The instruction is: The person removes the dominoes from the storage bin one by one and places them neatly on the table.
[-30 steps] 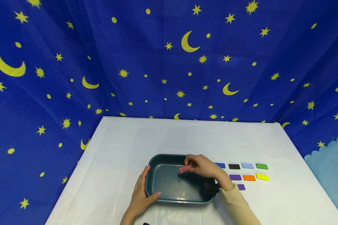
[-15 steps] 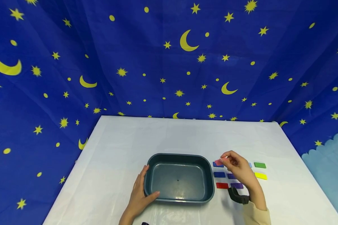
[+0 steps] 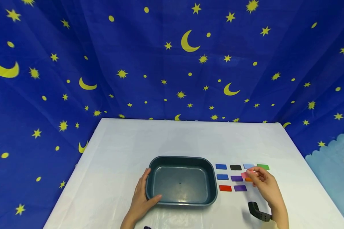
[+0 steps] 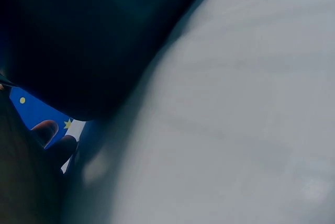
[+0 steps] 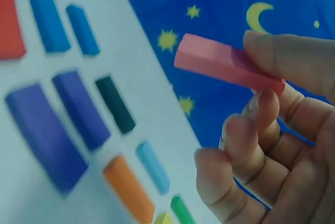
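Pinched between thumb and fingers of my right hand (image 3: 265, 186) is a small pink block (image 5: 220, 62), raised over the rows of coloured blocks. In the head view it overlaps the purple block (image 3: 236, 178) and the orange block (image 3: 248, 180). A dark teal plastic tub (image 3: 180, 197) stands at the table's middle with nothing inside. My left hand (image 3: 141, 197) rests against its left side, fingers along the outer wall and thumb at the front rim. The left wrist view mostly shows the tub's dark wall (image 4: 94, 35) and tablecloth.
Flat blocks lie in rows right of the tub: blue (image 3: 221, 166), black (image 3: 235, 167), light blue (image 3: 248, 166), green (image 3: 263, 167), red (image 3: 225, 188) and another purple block (image 3: 240, 188). A yellow block (image 5: 164, 219) is hidden by my hand in the head view. Star-patterned curtain (image 3: 172, 63) hangs behind.
My right hand has carried the pink block from above the tub rightward, over the block rows. My left hand has stayed at the tub.
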A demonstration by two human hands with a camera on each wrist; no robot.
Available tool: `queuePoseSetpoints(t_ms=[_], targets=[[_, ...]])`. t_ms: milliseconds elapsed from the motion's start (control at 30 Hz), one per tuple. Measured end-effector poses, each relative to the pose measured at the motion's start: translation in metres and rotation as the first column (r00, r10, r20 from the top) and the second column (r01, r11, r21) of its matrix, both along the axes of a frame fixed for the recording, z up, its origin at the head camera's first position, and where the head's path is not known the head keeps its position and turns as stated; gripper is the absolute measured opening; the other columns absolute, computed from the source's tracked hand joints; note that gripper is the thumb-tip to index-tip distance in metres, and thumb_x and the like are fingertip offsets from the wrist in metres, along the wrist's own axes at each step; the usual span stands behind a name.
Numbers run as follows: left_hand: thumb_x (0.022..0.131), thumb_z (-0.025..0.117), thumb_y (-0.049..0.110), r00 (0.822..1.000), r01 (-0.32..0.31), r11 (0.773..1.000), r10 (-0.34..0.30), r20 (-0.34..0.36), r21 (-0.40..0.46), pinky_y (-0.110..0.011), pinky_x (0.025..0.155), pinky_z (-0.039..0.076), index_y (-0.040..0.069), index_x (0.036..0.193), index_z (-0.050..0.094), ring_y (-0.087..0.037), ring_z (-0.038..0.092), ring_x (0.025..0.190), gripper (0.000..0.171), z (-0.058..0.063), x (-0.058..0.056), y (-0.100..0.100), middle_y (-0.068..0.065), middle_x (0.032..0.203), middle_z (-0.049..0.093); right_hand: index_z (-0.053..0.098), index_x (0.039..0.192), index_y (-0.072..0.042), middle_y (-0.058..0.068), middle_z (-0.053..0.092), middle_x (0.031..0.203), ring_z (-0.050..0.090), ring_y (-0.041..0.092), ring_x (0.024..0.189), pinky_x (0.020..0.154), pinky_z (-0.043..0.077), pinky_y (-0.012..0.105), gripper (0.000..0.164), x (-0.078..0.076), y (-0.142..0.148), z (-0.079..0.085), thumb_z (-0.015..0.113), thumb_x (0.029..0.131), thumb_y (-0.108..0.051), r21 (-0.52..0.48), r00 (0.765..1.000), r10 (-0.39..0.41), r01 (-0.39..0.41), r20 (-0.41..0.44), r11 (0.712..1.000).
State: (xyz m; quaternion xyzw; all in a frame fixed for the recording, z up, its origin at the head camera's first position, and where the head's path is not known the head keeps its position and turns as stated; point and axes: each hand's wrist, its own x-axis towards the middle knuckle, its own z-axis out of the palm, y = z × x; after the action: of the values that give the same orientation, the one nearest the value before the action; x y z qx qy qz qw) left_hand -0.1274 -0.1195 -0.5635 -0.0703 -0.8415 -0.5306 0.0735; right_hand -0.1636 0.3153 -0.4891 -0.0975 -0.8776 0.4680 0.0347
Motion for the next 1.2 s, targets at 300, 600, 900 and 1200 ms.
queuePoseSetpoints(t_ms=[300, 600, 900, 1200], targets=[[0.07, 0.077, 0.037, 1.0, -0.013, 1.0, 0.013, -0.002, -0.018, -0.069, 0.094, 0.024, 0.031, 0.15, 0.025, -0.035, 0.022, 0.135, 0.095, 0.001, -0.001, -0.001, -0.006, 0.155, 0.023, 0.06, 0.106, 0.002, 0.003, 0.051, 0.072, 0.047, 0.012, 0.057, 0.052, 0.038, 0.026, 0.038, 0.007, 0.014, -0.012, 0.064, 0.091, -0.033, 0.186, 0.995, -0.06, 0.045, 0.075, 0.982], [0.07, 0.077, 0.037, 1.0, -0.009, 1.0, 0.009, -0.002, -0.015, -0.07, 0.093, 0.024, 0.031, 0.15, 0.025, -0.036, 0.022, 0.135, 0.095, 0.001, 0.0, 0.0, -0.006, 0.155, 0.023, 0.056, 0.109, 0.008, 0.002, 0.056, 0.071, 0.049, 0.016, 0.063, 0.058, 0.035, 0.031, 0.044, 0.01, 0.023, -0.023, 0.062, 0.092, -0.032, 0.247, 0.976, -0.057, 0.004, 0.209, 0.969], [0.07, 0.077, 0.038, 1.0, -0.009, 1.0, 0.009, -0.016, -0.021, -0.069, 0.093, 0.025, 0.03, 0.15, 0.025, -0.034, 0.023, 0.135, 0.095, 0.001, 0.001, 0.0, -0.006, 0.154, 0.024, 0.056, 0.103, 0.005, 0.01, 0.059, 0.078, 0.051, 0.029, 0.074, 0.065, 0.038, 0.042, 0.056, 0.011, 0.023, -0.018, 0.066, 0.085, -0.047, 0.376, 0.918, -0.209, 0.073, 0.336, 0.924], [0.072, 0.076, 0.042, 0.999, 0.004, 1.0, -0.004, -0.037, -0.01, -0.068, 0.096, 0.022, 0.028, 0.151, 0.021, -0.036, 0.023, 0.134, 0.098, -0.002, 0.001, -0.003, -0.007, 0.153, 0.026, 0.052, 0.104, 0.002, 0.017, 0.059, 0.082, 0.052, 0.029, 0.071, 0.062, 0.039, 0.043, 0.055, 0.01, 0.019, -0.018, 0.072, 0.08, -0.043, 0.428, 0.917, -0.249, 0.099, 0.312, 0.898]])
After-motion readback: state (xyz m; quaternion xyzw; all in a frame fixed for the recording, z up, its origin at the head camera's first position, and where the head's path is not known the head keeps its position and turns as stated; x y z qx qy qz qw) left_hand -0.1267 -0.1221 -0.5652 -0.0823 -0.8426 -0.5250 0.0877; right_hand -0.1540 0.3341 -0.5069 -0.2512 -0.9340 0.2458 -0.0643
